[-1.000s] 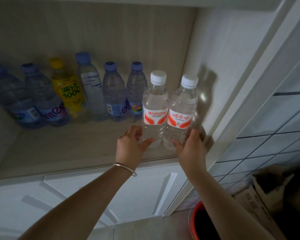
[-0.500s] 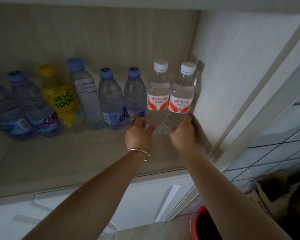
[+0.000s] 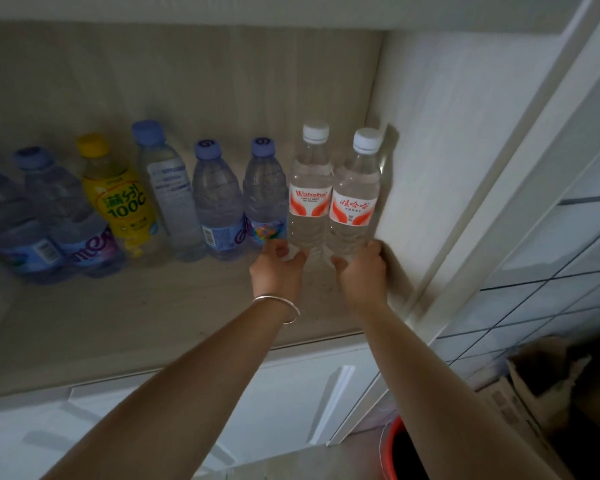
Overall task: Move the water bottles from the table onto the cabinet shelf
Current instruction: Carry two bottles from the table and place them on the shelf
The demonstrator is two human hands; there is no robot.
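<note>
Head view: left hand curled round base of L white-cap bottle, right hand gripping base of R white-cap bottle — both upright, touching, on cabinet shelf at right end of bottle row, R one next to side wall. Bracelet on left wrist; red bucket + cardboard box below

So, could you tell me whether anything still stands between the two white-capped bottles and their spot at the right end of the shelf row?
Nothing visible does. The left hand and right hand grip the two white-capped bottles at their bases, already beside the purple-capped bottle and against the cabinet side wall.
</note>
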